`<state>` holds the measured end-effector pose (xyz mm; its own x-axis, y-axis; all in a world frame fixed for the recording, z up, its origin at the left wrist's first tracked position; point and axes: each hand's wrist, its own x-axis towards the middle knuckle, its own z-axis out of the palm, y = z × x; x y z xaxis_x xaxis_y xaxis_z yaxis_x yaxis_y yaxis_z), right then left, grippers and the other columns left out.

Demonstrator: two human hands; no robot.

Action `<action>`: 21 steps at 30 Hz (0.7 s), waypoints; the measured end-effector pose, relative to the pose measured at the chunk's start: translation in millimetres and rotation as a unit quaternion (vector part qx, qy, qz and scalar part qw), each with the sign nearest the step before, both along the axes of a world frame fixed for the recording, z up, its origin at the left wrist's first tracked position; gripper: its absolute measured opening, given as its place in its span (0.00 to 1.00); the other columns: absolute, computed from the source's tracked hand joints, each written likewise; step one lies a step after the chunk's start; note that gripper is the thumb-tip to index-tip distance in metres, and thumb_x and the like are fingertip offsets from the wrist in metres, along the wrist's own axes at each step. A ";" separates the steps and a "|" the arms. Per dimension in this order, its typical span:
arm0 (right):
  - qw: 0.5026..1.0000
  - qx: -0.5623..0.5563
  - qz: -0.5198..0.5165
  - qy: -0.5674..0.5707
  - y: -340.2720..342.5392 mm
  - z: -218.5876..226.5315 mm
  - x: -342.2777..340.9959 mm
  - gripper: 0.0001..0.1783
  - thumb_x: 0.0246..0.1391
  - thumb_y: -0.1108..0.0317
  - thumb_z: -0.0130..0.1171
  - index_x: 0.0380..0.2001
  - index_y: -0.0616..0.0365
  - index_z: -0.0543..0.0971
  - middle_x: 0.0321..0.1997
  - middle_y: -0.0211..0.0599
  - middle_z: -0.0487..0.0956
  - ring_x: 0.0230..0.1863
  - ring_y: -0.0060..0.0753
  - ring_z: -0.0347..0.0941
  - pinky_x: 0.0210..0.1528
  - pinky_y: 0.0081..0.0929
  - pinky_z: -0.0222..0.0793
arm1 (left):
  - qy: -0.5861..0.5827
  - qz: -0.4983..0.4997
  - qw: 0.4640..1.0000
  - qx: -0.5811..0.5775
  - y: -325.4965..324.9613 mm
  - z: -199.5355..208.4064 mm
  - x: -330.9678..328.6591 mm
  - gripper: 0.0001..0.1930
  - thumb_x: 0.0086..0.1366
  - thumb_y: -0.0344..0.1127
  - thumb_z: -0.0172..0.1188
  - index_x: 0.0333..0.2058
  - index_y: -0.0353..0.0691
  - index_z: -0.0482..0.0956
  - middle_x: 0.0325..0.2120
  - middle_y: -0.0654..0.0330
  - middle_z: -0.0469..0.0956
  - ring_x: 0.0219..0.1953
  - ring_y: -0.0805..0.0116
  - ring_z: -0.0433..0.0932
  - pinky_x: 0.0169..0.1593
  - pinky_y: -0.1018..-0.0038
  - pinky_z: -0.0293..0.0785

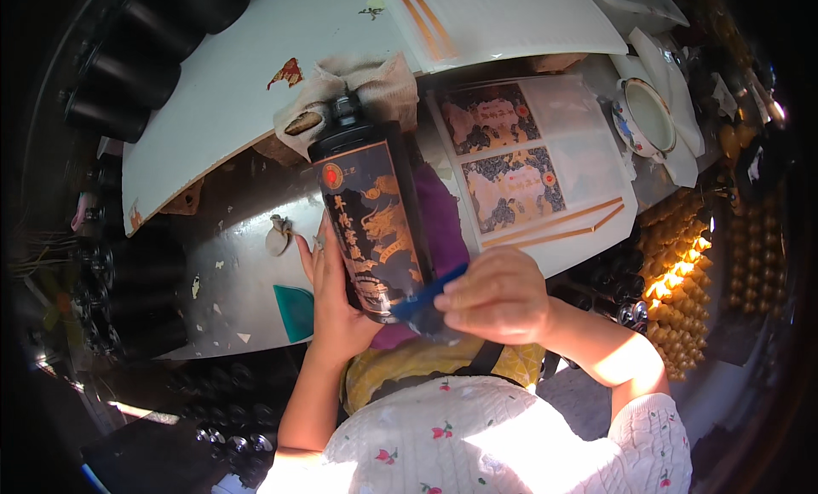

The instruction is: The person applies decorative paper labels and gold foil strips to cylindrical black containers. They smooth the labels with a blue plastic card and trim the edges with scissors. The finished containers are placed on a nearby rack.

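Note:
A black bottle (411, 187) lies tilted in front of me, its neck on a bunched white cloth (390, 86) and its base toward my body. Dark decals with gold and red artwork (383, 225) cover its upper face. My left hand (332, 289) grips the bottle's left side near the base, one finger reaching out to the left. In my right hand (503, 298) is a blue flat scraper (434, 294), pinched between fingers and thumb, its blurred edge at the bottle's lower right corner. Whether it touches the decal I cannot tell. Purple cloth (439, 213) lies under the bottle.
Left of my left hand lies a green scraper (294, 313), with a small crumpled scrap (279, 236) beyond it. Decal sheets (515, 187) rest at the right, near an enamel bowl (648, 119). A raised white board (230, 110) spans the back. Black bottles (123, 93) stand far left.

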<state>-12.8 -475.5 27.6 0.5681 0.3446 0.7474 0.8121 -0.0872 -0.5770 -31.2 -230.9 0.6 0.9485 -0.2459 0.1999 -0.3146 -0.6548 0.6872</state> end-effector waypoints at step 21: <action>0.957 0.020 -0.049 0.286 36.8 62.2 95.9 0.15 0.49 0.78 0.70 0.41 0.62 0.80 0.37 0.30 0.81 0.35 0.17 0.75 0.40 0.18 0.71 | -0.025 0.068 0.991 -0.109 -3.8 -14.5 -26.6 0.66 0.44 0.46 0.80 0.69 0.24 0.40 0.58 0.26 0.64 0.67 0.17 0.46 0.43 0.58 0.77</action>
<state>83.1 -438.7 89.8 0.9161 0.2473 0.3157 0.3513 -0.1151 -0.9292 -57.8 -234.7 -13.9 0.9577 -0.0620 0.2810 -0.2701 -0.5306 0.8034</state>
